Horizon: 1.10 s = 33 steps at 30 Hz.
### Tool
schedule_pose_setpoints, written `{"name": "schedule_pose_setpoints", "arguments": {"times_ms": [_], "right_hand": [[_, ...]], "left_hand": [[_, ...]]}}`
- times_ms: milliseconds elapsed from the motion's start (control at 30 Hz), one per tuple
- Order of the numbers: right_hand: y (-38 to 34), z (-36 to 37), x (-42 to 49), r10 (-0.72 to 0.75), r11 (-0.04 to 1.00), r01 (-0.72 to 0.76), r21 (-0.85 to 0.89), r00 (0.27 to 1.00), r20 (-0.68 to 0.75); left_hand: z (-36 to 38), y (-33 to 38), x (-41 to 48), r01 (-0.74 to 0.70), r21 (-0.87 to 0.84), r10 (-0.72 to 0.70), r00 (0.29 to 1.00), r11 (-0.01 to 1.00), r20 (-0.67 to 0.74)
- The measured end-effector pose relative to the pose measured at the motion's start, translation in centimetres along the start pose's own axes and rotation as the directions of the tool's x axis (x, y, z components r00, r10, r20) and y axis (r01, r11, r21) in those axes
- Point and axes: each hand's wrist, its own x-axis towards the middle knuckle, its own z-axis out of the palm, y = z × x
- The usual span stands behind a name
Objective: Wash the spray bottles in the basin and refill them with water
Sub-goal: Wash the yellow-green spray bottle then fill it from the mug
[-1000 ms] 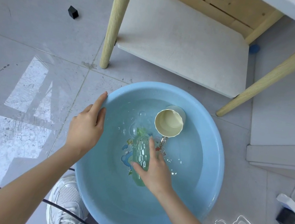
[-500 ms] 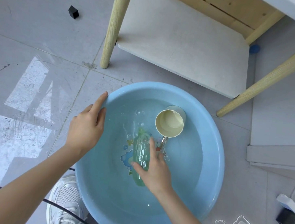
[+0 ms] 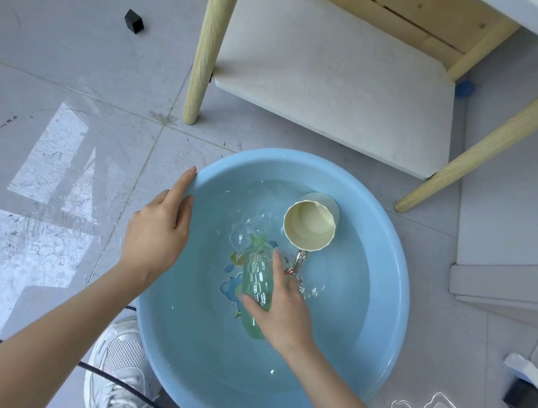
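Both hands reach forward from the bottom of my view, forearms bare and angled inward toward the blue basin [image 3: 398, 291] on the tiled floor [image 3: 75, 48]. The left hand [image 3: 155, 239] rests on the basin's left rim, palm down, its fingers [image 3: 183, 185] straight and close together, with the index lying along the edge; it holds nothing. The right hand [image 3: 284, 309] is down in the water, wrist bent, thumb and fingers wrapped round the green spray bottle [image 3: 256, 271]. I see its index finger stretched along the bottle's right side. The bottle lies on its side near the basin's middle, under the water, neck pointing away from me. A cream cup [image 3: 309, 225] sits in the water just beyond it.
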Motion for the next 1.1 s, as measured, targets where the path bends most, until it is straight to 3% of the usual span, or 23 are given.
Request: {"name": "schedule_pose_setpoints", "arguments": {"times_ms": [1100], "right_hand": [[-0.32, -0.27, -0.1, 0.02, 1.0, -0.02, 0.017, 1.0, 0.011]], "left_hand": [[0.01, 0.01, 0.0, 0.006, -0.013, -0.006, 1.0, 1.0, 0.011]]}}
